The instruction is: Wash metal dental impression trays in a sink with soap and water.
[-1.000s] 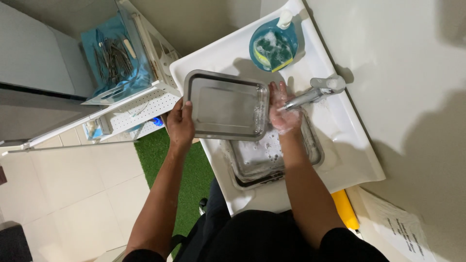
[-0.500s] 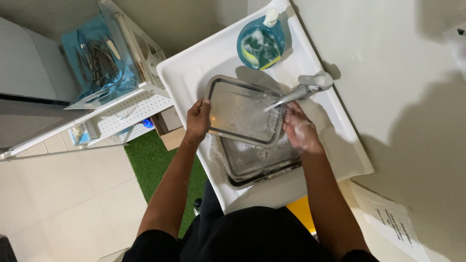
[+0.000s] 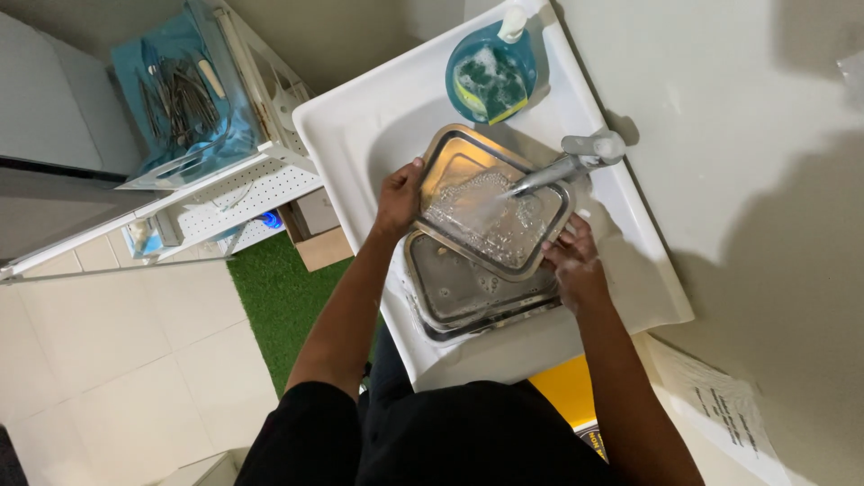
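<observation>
A: Sink [image 3: 360, 135], white, set against the wall. Blue bowl [image 3: 491, 75] at its far corner with foam and a yellow-green sponge inside; pump bottle [image 3: 512, 22] just beyond, touching the rim. Chrome tap [image 3: 576, 160] reaching in from the right, water [image 3: 477, 209] falling from the spout.

B: And in the way?

A: Spout lying straight over the upper steel tray [image 3: 490, 202], crossing its right part. Second steel tray [image 3: 468, 292] underneath in the basin, partly covered by the upper one, a few suds on its floor.

B: Upper tray, which way round?

A: Open side up, held above the lower tray and under the stream. Long axis running from the far-left corner down to the near-right corner, skewed against the sink edges. Slightly tilted, exact lean hard to judge.

B: Hands?

A: Left hand [image 3: 399, 196] clamped on the tray's left rim, fingers curled over the edge. Right hand [image 3: 576, 265] at the near-right corner, fingers closed against the rim there, wet with foam.

B: Elsewhere?

A: White perforated shelf rack [image 3: 243, 189] left of the sink, blue tray of metal instruments [image 3: 180, 94] on top. Green mat [image 3: 279, 297] and cardboard box [image 3: 319, 247] on the tiled floor below. Printed sheet [image 3: 729, 405] near right
</observation>
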